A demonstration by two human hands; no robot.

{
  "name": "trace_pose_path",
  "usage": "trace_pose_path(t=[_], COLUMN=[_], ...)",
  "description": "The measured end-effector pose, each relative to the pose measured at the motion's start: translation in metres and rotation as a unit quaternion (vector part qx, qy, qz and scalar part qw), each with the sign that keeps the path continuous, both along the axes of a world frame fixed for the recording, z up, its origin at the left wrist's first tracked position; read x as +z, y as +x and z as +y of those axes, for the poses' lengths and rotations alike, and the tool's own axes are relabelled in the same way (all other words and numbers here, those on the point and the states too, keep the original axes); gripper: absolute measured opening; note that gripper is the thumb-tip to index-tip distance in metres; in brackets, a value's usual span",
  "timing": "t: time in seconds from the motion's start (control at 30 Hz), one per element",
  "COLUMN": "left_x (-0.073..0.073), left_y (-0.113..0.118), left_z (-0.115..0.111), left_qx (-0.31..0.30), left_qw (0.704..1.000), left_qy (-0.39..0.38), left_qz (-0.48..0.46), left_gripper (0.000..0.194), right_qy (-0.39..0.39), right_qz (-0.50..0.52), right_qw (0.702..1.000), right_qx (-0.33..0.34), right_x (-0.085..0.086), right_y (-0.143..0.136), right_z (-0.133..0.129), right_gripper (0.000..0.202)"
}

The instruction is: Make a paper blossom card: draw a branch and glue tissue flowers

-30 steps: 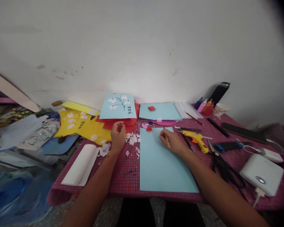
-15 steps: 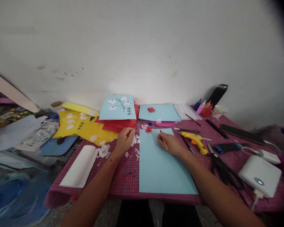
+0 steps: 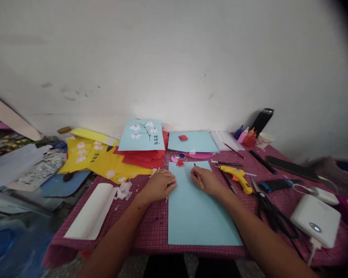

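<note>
A plain light-blue sheet of paper (image 3: 195, 216) lies upright before me on the checked tablecloth. My right hand (image 3: 206, 179) rests over its upper part, fingers closed round a thin paintbrush (image 3: 201, 182) with a wooden handle; its dark tip points away from me. My left hand (image 3: 162, 185) lies palm down by the sheet's left edge, fingers loosely bent and thumb apart, with nothing seen in it. Just beyond the sheet's top edge sit small round patches of paint: red (image 3: 180, 163), blue (image 3: 181, 155) and pink (image 3: 174, 159).
On the right lie a yellow glue gun (image 3: 236, 175), black scissors (image 3: 271, 210), a white power bank (image 3: 316, 220) and paint bottles (image 3: 246, 137). At the left are a folded white paper (image 3: 89, 212) and torn scraps (image 3: 124, 190). A flower picture (image 3: 141, 135) tops a stack behind.
My left hand has gone from a loose fist above the scraps to lying flatter at the sheet's left edge. My right hand still holds the paintbrush in nearly the same place.
</note>
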State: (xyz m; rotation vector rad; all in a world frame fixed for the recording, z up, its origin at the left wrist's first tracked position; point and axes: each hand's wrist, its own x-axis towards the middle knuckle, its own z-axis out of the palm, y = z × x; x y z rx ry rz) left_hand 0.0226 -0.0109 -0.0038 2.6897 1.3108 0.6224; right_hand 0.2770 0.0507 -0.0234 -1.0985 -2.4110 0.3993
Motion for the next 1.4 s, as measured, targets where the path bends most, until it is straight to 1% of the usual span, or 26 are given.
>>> trace_pose_path(t=[0.1, 0.2, 0.33, 0.47, 0.53, 0.6, 0.67, 0.77, 0.87, 0.93, 1.0, 1.07, 1.13, 1.2, 1.3, 1.33, 1.4], left_x=[-0.001, -0.003, -0.004, -0.004, -0.004, -0.003, -0.003, -0.002, 0.000, 0.000, 0.000, -0.001, -0.002, -0.004, -0.006, -0.006, -0.006], left_y=[-0.006, -0.011, -0.014, -0.014, -0.015, -0.015, -0.015, -0.013, -0.007, -0.004, -0.002, -0.002, -0.003, -0.006, -0.008, -0.008, -0.009], left_z=[0.004, 0.006, 0.007, 0.007, 0.008, 0.009, 0.010, 0.010, 0.008, 0.006, 0.005, 0.005, 0.006, 0.008, 0.011, 0.011, 0.011], left_qx=[0.035, 0.050, 0.056, 0.044, 0.040, 0.042, 0.054, 0.074, 0.080, 0.075, 0.070, 0.070, 0.079, 0.099, 0.131, 0.138, 0.148], left_qw=[0.999, 0.999, 0.998, 0.998, 0.997, 0.996, 0.992, 0.987, 0.984, 0.985, 0.986, 0.986, 0.985, 0.982, 0.975, 0.972, 0.961], left_qy=[0.002, 0.007, 0.024, 0.038, 0.050, 0.066, 0.082, 0.092, 0.095, 0.096, 0.096, 0.097, 0.103, 0.106, 0.102, 0.101, 0.096], left_qz=[0.018, 0.016, -0.006, -0.023, -0.034, -0.052, -0.077, -0.109, -0.124, -0.123, -0.118, -0.114, -0.116, -0.125, -0.149, -0.163, -0.212], left_gripper=[0.019, 0.018, 0.018, 0.016, 0.011, 0.008, 0.008, 0.012, 0.016, 0.017, 0.018, 0.019, 0.020, 0.024, 0.030, 0.029, 0.018], right_qy=[0.002, -0.001, -0.006, -0.026, -0.052, -0.081, -0.095, -0.078, -0.062, -0.063, -0.072, -0.090, -0.118, -0.160, -0.220, -0.231, -0.241], right_qz=[0.000, 0.000, 0.007, 0.022, 0.038, 0.053, 0.065, 0.070, 0.052, 0.042, 0.041, 0.051, 0.072, 0.099, 0.133, 0.136, 0.131], right_qw=[1.000, 1.000, 1.000, 0.999, 0.998, 0.995, 0.993, 0.994, 0.997, 0.997, 0.997, 0.995, 0.990, 0.982, 0.966, 0.963, 0.961], right_qx=[-0.002, 0.002, 0.002, -0.015, -0.024, -0.026, -0.025, -0.024, -0.014, -0.005, 0.000, -0.002, -0.006, -0.012, -0.023, -0.028, -0.034], right_x=[0.000, 0.002, 0.000, -0.004, -0.002, 0.004, 0.013, 0.028, 0.039, 0.042, 0.042, 0.040, 0.037, 0.035, 0.034, 0.033, 0.032], right_y=[0.000, 0.001, 0.003, 0.001, 0.000, 0.002, 0.010, 0.030, 0.042, 0.039, 0.028, 0.015, 0.003, -0.003, -0.003, -0.001, 0.006], right_z=[0.000, -0.001, -0.001, 0.002, 0.006, 0.010, 0.014, 0.012, 0.001, -0.010, -0.020, -0.029, -0.037, -0.042, -0.045, -0.045, -0.045], right_gripper=[0.009, 0.009, 0.009, 0.010, 0.012, 0.014, 0.021, 0.041, 0.060, 0.066, 0.063, 0.051, 0.039, 0.033, 0.033, 0.034, 0.038])
